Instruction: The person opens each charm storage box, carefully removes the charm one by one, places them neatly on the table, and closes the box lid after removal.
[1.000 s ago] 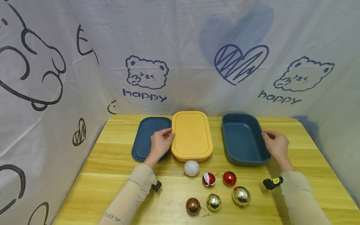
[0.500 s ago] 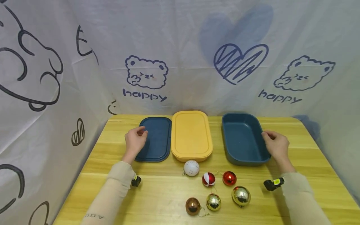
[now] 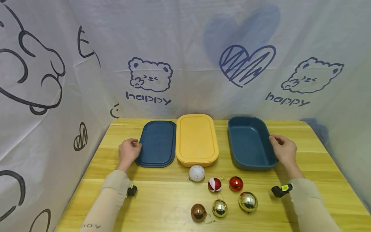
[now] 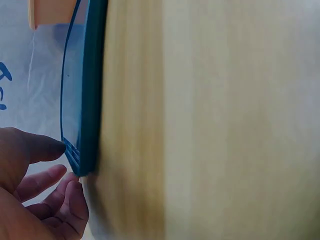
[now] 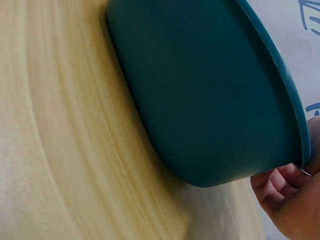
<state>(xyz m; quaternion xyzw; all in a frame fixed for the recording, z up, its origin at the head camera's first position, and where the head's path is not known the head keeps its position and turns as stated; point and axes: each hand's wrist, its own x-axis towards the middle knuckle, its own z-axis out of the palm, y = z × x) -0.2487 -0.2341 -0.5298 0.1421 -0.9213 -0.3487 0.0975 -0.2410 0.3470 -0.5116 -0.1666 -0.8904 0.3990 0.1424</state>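
Observation:
A flat dark blue lid [image 3: 158, 143] lies on the table. At its left edge is my left hand [image 3: 129, 151]. In the left wrist view, my left thumb [image 4: 47, 150] presses the lid's rim while the curled fingers meet its edge from the other side. To the right, an open dark blue box [image 3: 250, 145] stands with no contents. My right hand [image 3: 284, 151] pinches the right rim of that box, its fingers [image 5: 272, 192] against the outer wall in the right wrist view. Between lid and box sits a yellow lidded box [image 3: 197, 138].
Several baubles lie in front of the boxes: a speckled white bauble [image 3: 196, 173], a red-and-white one, a red bauble [image 3: 236, 183], a brown bauble [image 3: 198, 212] and gold ones, including a larger gold bauble [image 3: 248, 202]. A printed cloth [image 3: 200, 77] hangs behind the table.
My left hand has moved left from beside the yellow box, across the blue lid, to the lid's left edge. My right hand stays on the blue box's rim.

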